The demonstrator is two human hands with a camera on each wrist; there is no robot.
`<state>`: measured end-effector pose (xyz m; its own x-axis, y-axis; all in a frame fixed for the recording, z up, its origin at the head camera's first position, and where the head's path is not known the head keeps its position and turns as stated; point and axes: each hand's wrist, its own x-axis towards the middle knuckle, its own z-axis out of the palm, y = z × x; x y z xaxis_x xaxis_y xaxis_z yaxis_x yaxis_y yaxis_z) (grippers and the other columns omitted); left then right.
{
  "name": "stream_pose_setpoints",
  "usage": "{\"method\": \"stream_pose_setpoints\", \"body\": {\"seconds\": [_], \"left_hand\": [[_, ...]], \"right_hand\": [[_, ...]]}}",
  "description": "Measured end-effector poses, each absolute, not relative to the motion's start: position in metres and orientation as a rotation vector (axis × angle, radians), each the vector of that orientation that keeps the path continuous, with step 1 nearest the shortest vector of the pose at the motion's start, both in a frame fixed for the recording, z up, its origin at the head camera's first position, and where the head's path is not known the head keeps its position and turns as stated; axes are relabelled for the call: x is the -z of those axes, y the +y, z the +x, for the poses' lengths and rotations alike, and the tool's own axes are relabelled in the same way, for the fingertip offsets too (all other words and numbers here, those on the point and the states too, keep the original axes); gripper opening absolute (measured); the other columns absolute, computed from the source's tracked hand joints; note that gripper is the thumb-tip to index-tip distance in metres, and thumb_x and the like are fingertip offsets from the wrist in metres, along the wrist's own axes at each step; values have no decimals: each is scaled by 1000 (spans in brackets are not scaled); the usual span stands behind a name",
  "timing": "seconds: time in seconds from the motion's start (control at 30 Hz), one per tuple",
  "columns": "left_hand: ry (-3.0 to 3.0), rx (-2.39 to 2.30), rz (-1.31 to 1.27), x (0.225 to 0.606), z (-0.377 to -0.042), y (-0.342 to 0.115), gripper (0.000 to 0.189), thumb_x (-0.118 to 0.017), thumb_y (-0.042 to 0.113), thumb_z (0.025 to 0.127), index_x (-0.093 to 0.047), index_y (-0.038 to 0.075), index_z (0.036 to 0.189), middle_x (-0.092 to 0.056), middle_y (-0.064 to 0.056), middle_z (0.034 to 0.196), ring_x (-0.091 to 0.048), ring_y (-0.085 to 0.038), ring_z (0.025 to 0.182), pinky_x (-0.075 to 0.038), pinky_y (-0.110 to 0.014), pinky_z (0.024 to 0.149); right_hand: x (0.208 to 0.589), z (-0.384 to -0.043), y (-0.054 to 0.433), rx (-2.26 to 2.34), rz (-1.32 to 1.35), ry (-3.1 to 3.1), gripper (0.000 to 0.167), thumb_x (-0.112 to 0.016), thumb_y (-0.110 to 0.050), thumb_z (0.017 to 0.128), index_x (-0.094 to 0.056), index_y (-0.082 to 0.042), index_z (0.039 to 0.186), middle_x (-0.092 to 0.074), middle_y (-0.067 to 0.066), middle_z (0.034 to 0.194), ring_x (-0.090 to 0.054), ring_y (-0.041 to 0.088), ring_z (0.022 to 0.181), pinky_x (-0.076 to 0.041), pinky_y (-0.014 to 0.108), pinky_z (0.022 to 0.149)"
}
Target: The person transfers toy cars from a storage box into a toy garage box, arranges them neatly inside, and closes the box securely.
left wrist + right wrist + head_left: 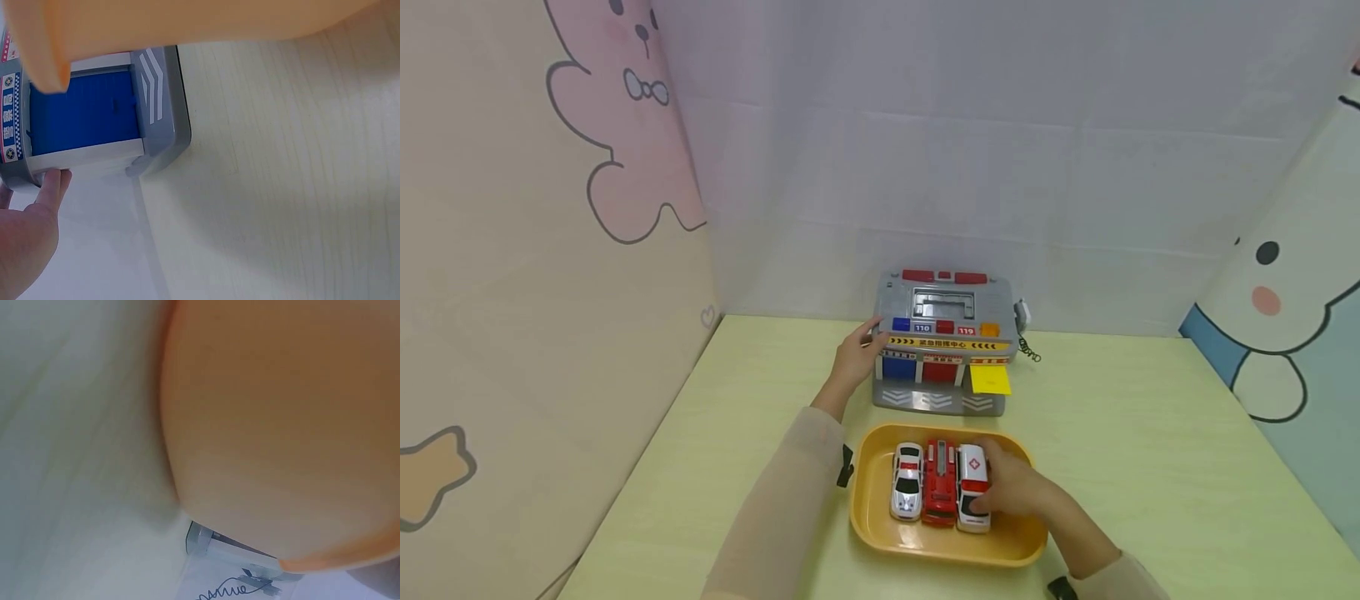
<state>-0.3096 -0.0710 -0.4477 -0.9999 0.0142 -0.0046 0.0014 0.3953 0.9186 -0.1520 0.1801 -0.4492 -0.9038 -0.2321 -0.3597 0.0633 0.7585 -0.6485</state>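
At its left side, the grey toy emergency station [1000, 304] is touched by my left hand [853, 358], fingers extended. The left wrist view shows fingertips against the station's side by a blue garage door [87, 115]. My right hand [1018, 483] grips a white and red toy ambulance [973, 461] in the yellow tray [880, 540], thumb near its windshield and fingers along the far right side. Beside it lie a red toy fire truck [940, 487] and a white toy police car [907, 475]. Only the tray's outer wall [281, 425] fills most of the right wrist view.
A yellow door [990, 380] of the station is raised, while its red door [941, 372] is down. On the station's right hangs a toy phone handset [1023, 313] with a coiled cord [1030, 350]. Printed cloth walls [962, 183] enclose the pale table [1135, 450].
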Motion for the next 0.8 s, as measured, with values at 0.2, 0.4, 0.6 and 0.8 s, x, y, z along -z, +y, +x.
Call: {"method": "stream_pose_setpoints", "body": {"seconds": [0.2, 0.4, 0.6, 0.8], "left_hand": [[2618, -1718, 22, 447, -309, -70, 49, -55, 39, 100, -47, 25, 146, -54, -17, 136, -52, -32, 123, -47, -49, 97], [2622, -1711, 19, 446, -309, -69, 49, -56, 39, 99, -48, 25, 146, -54, -16, 137, -51, -31, 124, -47, -48, 97], [2622, -1702, 1, 445, -308, -69, 49, -56, 39, 100, -48, 25, 146, -52, -16, 138, -50, -32, 125, -46, -49, 97], [2631, -1693, 2, 446, -309, -70, 49, -55, 39, 100, -47, 26, 146, -52, -16, 138, -50, -31, 125, -47, -48, 97]], "right_hand": [[449, -149, 180, 1015, -77, 2501, 90, -88, -11, 70, -34, -2, 141, -59, 11, 111, -56, 26, 95, -46, 53, 94], [449, -149, 182, 1076, -75, 2463, 89, -86, -9, 72, -33, -5, 143, -59, 11, 104, -56, 25, 91, -50, 48, 87], [447, -150, 182, 1100, -93, 2460, 89, -85, -8, 74, -31, -6, 145, -59, 11, 105, -57, 24, 91, -51, 47, 86], [446, -153, 183, 1077, -103, 2474, 89, -84, -6, 74, -32, -6, 146, -58, 12, 105, -57, 24, 90, -53, 45, 82]]}}
